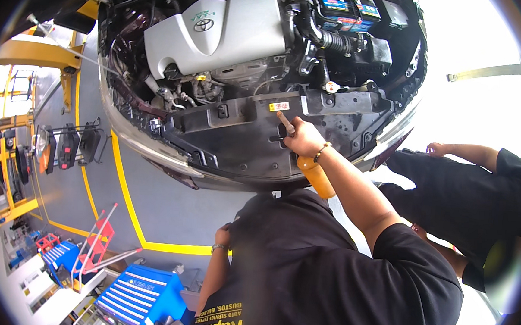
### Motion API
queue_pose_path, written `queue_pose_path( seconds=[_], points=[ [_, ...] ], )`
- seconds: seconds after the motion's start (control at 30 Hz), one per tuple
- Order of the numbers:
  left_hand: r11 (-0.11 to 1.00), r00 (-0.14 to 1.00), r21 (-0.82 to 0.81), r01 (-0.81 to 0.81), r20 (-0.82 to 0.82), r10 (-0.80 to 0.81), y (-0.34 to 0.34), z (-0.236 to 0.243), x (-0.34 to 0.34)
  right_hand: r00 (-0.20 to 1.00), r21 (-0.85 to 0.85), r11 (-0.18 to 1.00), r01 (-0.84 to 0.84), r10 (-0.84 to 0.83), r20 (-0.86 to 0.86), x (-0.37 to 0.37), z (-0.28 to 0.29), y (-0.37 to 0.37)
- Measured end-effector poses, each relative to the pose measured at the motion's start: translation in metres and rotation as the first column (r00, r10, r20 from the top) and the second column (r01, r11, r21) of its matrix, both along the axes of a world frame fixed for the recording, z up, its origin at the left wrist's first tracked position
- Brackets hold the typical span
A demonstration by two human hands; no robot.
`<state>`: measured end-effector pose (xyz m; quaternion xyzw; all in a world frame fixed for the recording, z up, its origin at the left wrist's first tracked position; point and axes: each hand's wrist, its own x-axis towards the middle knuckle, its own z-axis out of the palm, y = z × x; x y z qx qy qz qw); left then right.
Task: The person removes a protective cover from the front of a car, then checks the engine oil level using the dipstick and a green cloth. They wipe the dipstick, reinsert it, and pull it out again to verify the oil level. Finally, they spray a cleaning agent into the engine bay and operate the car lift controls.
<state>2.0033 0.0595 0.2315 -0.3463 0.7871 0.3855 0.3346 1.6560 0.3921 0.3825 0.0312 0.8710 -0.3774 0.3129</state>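
Right hand: fingers are wrapping tight round a screwdriver with a translucent orange plastic handle; its thin metal shaft is pointing at the matte black plastic panel at the front of the open engine bay. Smooth grey engine cover is sitting behind. Left hand: pressing against the dark shirt at the chest, fingers curling inward and partly hidden, so I cannot tell their grip. Blue ribbed tool chest is standing on the grey floor, cut off below.
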Motion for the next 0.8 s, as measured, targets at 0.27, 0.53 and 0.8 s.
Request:
queue_pose_path(
  seconds=[0.27, 0.53, 0.8],
  points=[
    [0.984, 0.983, -0.019, -0.179, 0.045, 0.18, -0.026, -0.027, 0.042, 0.969, 0.045, 0.969, -0.245, 0.243, 0.037, 0.009, -0.006, -0.078],
    [0.97, 0.967, -0.007, -0.244, 0.071, 0.244, -0.041, -0.008, 0.057, 0.94, -0.008, 0.94, -0.34, 0.34, 0.029, 0.016, -0.005, -0.156],
    [0.999, 0.996, -0.009, -0.043, 0.075, 0.044, -0.085, -0.029, 0.067, 0.918, -0.083, 0.92, -0.384, 0.371, -0.137, 0.034, -0.003, -0.204]
  ],
)
